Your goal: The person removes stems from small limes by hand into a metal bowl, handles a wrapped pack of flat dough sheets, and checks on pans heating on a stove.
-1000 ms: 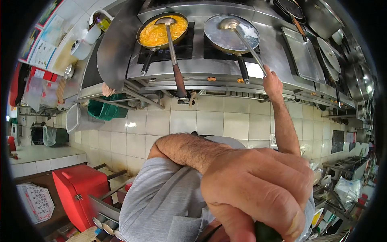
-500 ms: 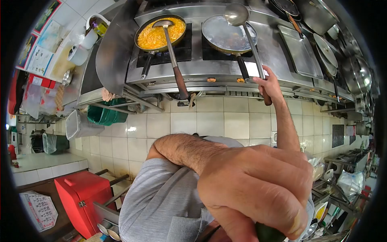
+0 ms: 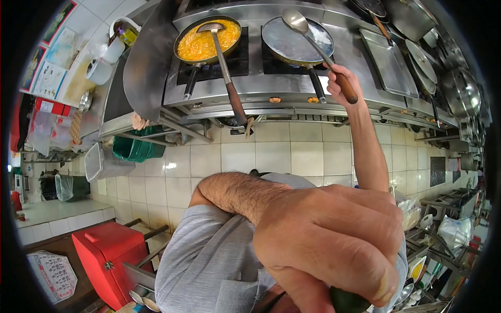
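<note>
My right hand (image 3: 344,83) is closed around the wooden end of a long-handled ladle (image 3: 295,21). The ladle's metal bowl hangs over the far side of a frying pan (image 3: 297,61) with pale, steaming contents. On the left burner, a second frying pan (image 3: 192,63) holds a yellow-orange, egg-like mixture. Another wooden-handled ladle (image 3: 222,57) rests in it, its handle reaching past the stove's front edge. Large in the foreground, my left hand (image 3: 329,245) is curled round a dark green thing (image 3: 348,301). Most of that thing is hidden.
A metal tray (image 3: 389,68) and stacked pans lie to the right on the steel stove top (image 3: 250,91). A curved metal sheet (image 3: 148,62) stands left of the burners. A green bin (image 3: 138,146) and a red box (image 3: 109,255) are at my left.
My right hand has risen slightly toward the stove. The ladle's bowl has shifted left and slightly down. My left hand stays closed in about the same place.
</note>
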{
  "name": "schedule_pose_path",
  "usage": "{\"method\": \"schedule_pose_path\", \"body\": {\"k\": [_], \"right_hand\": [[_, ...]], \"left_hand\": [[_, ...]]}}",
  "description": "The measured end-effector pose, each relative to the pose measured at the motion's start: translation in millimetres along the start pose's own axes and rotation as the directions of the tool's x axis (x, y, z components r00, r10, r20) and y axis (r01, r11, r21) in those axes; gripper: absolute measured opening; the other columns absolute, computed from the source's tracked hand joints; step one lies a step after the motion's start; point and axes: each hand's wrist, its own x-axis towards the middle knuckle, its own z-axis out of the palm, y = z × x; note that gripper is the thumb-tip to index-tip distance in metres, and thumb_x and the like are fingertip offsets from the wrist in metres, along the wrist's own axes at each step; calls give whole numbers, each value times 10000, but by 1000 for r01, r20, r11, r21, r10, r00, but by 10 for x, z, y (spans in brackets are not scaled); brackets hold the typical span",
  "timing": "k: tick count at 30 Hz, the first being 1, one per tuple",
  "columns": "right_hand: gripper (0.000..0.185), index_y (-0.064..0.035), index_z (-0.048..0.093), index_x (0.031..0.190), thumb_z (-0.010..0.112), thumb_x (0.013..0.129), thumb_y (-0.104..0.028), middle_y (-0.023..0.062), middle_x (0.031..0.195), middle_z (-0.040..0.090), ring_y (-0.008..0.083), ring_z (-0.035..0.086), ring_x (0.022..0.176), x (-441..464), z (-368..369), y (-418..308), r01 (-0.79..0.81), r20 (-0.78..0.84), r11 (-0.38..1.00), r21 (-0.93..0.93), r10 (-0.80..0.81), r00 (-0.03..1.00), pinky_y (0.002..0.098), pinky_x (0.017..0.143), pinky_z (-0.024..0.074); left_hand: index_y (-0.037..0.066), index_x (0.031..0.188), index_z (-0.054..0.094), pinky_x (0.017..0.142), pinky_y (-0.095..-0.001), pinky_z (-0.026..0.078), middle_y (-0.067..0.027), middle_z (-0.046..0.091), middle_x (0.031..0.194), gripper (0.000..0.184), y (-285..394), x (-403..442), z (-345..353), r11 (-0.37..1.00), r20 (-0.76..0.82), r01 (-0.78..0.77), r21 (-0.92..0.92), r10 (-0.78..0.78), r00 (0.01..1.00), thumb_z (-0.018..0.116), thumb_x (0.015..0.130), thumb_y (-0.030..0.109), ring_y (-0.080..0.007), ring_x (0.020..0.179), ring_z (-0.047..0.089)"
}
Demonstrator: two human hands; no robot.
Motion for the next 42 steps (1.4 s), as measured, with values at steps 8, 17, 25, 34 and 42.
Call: {"method": "schedule_pose_path", "body": {"k": [8,17,25,34,42], "right_hand": [[215,19,556,995,554,880,-162,32,624,534,131,381,397,236,-33,-56,-31,91,995,96,22,996,272,382,291],[209,21,560,977,570,868,-157,38,622,531,128,366,392,275,-136,-134,-27,90,991,134,15,996,270,367,280],[199,24,571,975,557,875,-147,41,617,530,130,358,388,167,-234,-173,8,60,991,134,-16,998,270,364,285],[188,2,567,988,561,876,-149,38,607,525,133,361,383,-157,-177,-108,43,-17,995,94,-42,999,266,356,280],[195,-13,547,1017,552,887,-158,27,608,524,122,370,357,-655,-87,-64,62,-99,998,16,-60,993,250,324,281]], "left_hand": [[-68,908,631,455,-300,356,-124,617,725,506,-137,49,6,983,-226,-176,-47,162,961,607,862,435,-175,562,493],[-32,935,596,579,-346,419,-96,587,810,490,-44,-5,-115,999,-112,-39,-1,38,993,523,915,452,-227,660,541],[-52,883,635,463,-303,358,-95,594,699,501,-116,21,18,995,-330,-98,-37,80,940,574,882,446,-165,544,478],[-54,904,631,470,-305,360,-106,599,699,508,-262,62,-28,960,-289,-281,1,269,919,569,881,450,-165,534,475],[-63,898,630,499,-340,383,-121,605,705,516,-181,38,-18,932,-177,-362,-34,351,920,559,889,449,-174,524,463]]}}
